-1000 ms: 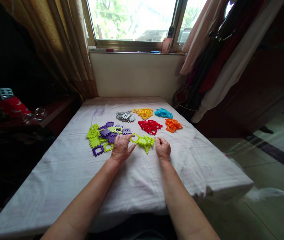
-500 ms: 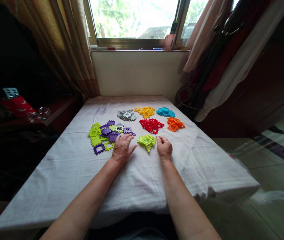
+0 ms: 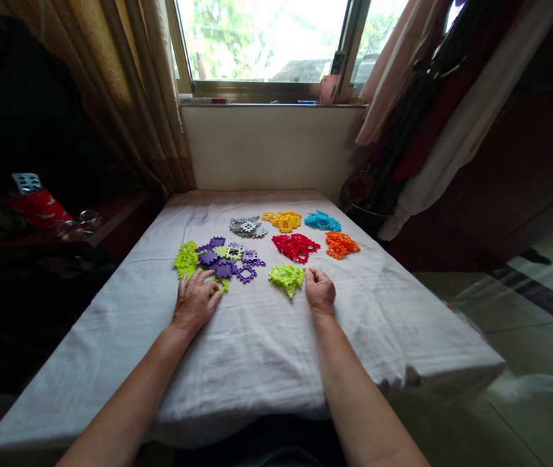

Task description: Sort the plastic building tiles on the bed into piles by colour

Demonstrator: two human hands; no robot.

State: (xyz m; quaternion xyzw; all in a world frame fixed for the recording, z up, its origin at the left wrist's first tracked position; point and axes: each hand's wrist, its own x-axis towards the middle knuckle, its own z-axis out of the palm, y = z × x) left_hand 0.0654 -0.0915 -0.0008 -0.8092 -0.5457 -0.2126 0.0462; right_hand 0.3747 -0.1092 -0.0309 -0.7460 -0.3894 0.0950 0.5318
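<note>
Left hand (image 3: 193, 303): shifted left since last view; now loosely open at 6 o'clock of the mixed green-purple pile (image 3: 209, 258), fingers over a light-green frame (image 3: 224, 285). Purple frame (image 3: 247, 280) moved to the pile's 4 o'clock edge; the two colours remain mingled. Separate lime pile (image 3: 287, 277): on desk (image 3: 257, 363), red pile (image 3: 294, 247) at its 1 o'clock. Right hand (image 3: 320, 292): clenched, at the lime pile's 3 o'clock; contents cannot be told.

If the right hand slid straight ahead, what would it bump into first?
Probably the red pile of notched plastic pieces, though the right hand could brush the lime-green pile close on its left; depth is unclear.
</note>
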